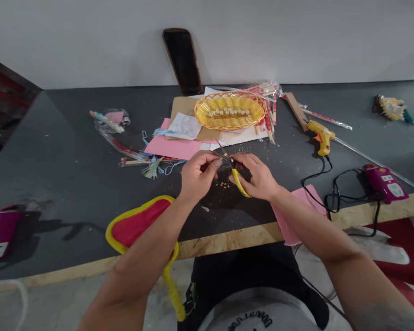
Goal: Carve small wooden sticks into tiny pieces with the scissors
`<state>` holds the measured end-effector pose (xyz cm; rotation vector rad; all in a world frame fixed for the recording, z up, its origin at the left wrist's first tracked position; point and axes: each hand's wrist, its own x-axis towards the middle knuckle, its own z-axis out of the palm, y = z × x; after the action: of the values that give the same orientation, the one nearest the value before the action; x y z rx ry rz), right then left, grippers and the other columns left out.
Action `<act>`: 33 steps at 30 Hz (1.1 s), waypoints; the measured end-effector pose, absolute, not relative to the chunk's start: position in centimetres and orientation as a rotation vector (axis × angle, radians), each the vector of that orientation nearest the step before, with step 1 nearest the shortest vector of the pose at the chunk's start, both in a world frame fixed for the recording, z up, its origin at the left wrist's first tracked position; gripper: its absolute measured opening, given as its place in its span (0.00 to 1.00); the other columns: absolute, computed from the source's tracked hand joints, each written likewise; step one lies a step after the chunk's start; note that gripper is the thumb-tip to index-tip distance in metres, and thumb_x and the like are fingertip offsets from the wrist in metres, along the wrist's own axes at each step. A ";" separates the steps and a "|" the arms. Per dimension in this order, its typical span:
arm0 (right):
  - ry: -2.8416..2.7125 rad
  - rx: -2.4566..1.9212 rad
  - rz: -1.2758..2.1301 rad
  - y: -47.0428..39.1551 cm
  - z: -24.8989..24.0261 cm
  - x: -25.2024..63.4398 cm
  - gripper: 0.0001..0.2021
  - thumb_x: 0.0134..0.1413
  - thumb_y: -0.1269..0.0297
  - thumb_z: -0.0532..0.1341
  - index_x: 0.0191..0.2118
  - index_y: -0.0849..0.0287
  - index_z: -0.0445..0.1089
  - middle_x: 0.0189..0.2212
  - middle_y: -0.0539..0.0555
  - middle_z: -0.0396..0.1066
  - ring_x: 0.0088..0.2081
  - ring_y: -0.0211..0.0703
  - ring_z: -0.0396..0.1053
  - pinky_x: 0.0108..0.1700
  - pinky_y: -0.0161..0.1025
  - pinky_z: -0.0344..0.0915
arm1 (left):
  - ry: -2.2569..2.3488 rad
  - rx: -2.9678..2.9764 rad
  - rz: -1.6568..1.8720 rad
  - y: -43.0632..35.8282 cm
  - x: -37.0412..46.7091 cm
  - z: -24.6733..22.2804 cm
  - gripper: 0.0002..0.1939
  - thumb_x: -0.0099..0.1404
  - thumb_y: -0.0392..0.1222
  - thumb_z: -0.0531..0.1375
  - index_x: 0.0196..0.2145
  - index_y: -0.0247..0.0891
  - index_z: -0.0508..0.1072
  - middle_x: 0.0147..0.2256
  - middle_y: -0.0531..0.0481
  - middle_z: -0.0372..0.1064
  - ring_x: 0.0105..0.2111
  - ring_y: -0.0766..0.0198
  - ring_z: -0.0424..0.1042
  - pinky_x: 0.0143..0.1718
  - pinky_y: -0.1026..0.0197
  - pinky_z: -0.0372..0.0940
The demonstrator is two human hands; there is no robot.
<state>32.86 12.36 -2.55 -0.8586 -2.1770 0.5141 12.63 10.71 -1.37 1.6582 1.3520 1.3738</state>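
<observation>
My right hand (pixel 258 176) is closed round a pair of scissors with yellow handles (pixel 240 185); their blades point away and to the left. Close to the blades, the fingers of my left hand (pixel 197 174) are pinched together. What they hold is too small to make out. Small tan bits (pixel 225 185) lie scattered on the dark table below both hands. Just beyond stands a yellow woven basket (pixel 227 123) with a row of small pale pieces in it. A red fan-shaped piece with yellow edging (pixel 138 225) lies partly under my left forearm.
Pink paper (pixel 174 146), tassels (pixel 153 169) and wrapped sticks surround the basket. A phone (pixel 183 62) leans on the wall. At right are a yellow glue gun (pixel 321 135), its black cord and a purple power box (pixel 386 183); another purple box (pixel 2 234) stands far left.
</observation>
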 end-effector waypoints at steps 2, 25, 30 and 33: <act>-2.174 -0.855 0.514 12.4 -2.5 32.9 0.19 0.62 0.58 0.62 0.56 0.58 0.65 0.44 0.60 0.75 0.44 0.50 0.72 0.47 0.48 0.71 | 1.362 1.671 1.361 10.7 12.6 -1.3 0.06 0.65 0.40 0.62 0.30 0.38 0.74 0.35 0.51 0.76 0.18 0.73 0.67 0.22 0.66 0.63; -2.177 -0.844 0.568 12.4 -2.8 32.9 0.19 0.63 0.60 0.61 0.57 0.57 0.65 0.43 0.59 0.76 0.44 0.49 0.73 0.46 0.47 0.73 | 1.359 1.701 1.426 10.8 12.4 -1.7 0.06 0.64 0.41 0.64 0.30 0.38 0.75 0.37 0.49 0.77 0.20 0.72 0.68 0.19 0.66 0.62; -2.146 -0.848 0.584 12.2 -2.9 32.7 0.19 0.61 0.61 0.61 0.56 0.58 0.67 0.41 0.58 0.76 0.41 0.46 0.74 0.44 0.44 0.73 | 1.381 1.785 1.452 10.9 12.4 -1.7 0.05 0.64 0.38 0.64 0.29 0.40 0.75 0.36 0.48 0.78 0.34 0.63 0.76 0.27 0.63 0.68; -2.157 -0.871 0.569 12.0 -2.7 32.6 0.18 0.62 0.62 0.61 0.56 0.58 0.67 0.38 0.57 0.76 0.38 0.45 0.74 0.42 0.42 0.73 | 1.396 1.804 1.456 10.9 12.3 -1.6 0.06 0.64 0.39 0.64 0.28 0.40 0.74 0.36 0.48 0.78 0.37 0.61 0.77 0.32 0.61 0.70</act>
<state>32.59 11.95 -2.73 -0.8708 -2.1575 0.5695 12.33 10.86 -1.58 1.8042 1.3955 1.4561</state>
